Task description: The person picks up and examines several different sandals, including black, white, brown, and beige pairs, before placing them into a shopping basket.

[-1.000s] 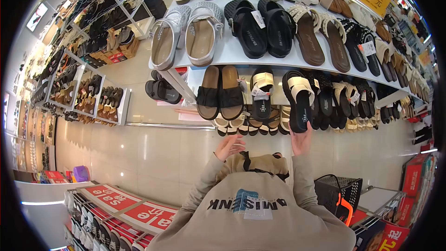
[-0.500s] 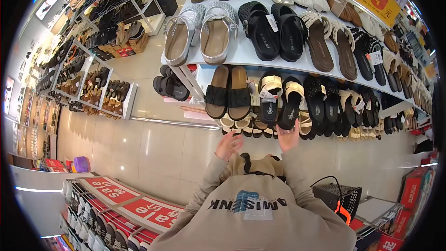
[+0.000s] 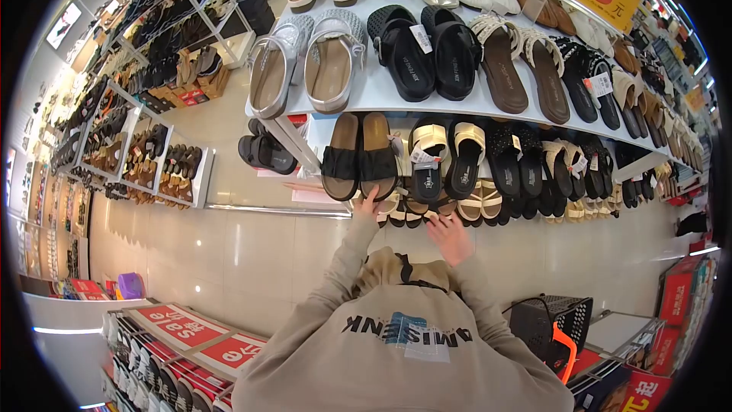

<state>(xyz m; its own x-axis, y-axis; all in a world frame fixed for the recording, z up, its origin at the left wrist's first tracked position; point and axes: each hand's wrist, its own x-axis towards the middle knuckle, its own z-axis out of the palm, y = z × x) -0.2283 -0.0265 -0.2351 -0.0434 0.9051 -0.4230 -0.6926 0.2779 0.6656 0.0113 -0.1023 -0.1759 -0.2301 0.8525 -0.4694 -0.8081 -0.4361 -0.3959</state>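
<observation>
My left hand (image 3: 367, 203) touches the heel end of a brown sandal with a black strap (image 3: 377, 159), the right one of its pair, on the middle shelf level. Whether its fingers grip the sandal is hard to tell. My right hand (image 3: 450, 238) has its fingers apart and holds nothing, just below the black slippers with cream straps. Of these, one with a tag (image 3: 429, 162) and its partner (image 3: 464, 160) stand side by side on the shelf.
The white upper shelf (image 3: 358, 104) carries silver shoes (image 3: 333, 61) and black clogs (image 3: 451, 53). A black basket (image 3: 550, 323) with an orange handle stands at the lower right. Red sale signs (image 3: 181, 328) top a rack at the lower left.
The right black slipper with cream straps was moved left beside its partner, and my right hand has let it go. My left hand has reached forward to the brown sandal.
</observation>
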